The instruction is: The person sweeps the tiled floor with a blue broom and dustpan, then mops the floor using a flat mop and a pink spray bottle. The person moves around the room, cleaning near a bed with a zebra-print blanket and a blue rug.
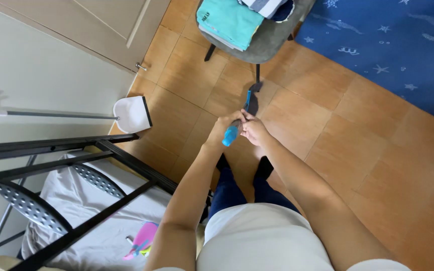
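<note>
Standing, looking down. Both hands are meeting in front of the body around a broom handle. The left hand is wrapping the blue handle end, grip closed on it. The right hand is lying just beside the left, fingers closed on the shaft a little farther along; the two are touching or nearly so.

Long axis: the broom is running from the grip away from the body toward the chair, its dark head resting on the orange tile floor near the chair leg. The head is lying ahead of both hands, the right hand slightly nearer to it.

Around: a grey chair carrying folded clothes, the top piece teal with a small dark mark at one corner. A blue rug with pale starfish and sea shapes is lying to the right. A white dustpan on a long handle is leaning by the wall at left. A black metal bed frame is sitting lower left, a pink object on the bedding.
</note>
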